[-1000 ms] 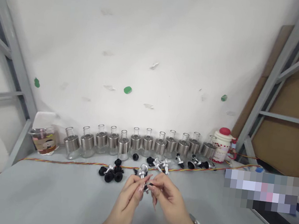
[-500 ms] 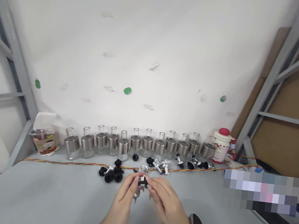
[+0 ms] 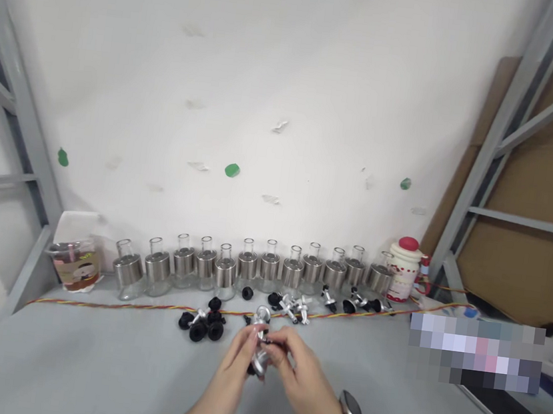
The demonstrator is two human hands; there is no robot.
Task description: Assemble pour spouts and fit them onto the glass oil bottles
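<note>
My left hand (image 3: 236, 360) is closed around a silver-and-black bottle stopper (image 3: 259, 361), held just above the grey table at the front centre. The fingertips of my right hand (image 3: 297, 375) pinch a small dark piece (image 3: 267, 341) against the stopper's upper part; my fingers partly hide both. Left of my hands lies a cluster of black rubber stoppers (image 3: 197, 330) with a silver part among them. Beyond my fingers are loose silver stopper parts (image 3: 289, 307).
Several glass bottles with steel sleeves (image 3: 225, 271) stand in a row along the white wall. A twisted red-and-yellow wire (image 3: 133, 306) crosses the grey table (image 3: 101, 360). A drink cup (image 3: 73, 268) stands left, a red-topped jar (image 3: 403, 276) right.
The stopper in my hands has been turned and its silver lower end shows more. My right fingers have shifted to pinch the small dark piece. The whole view has shifted slightly.
</note>
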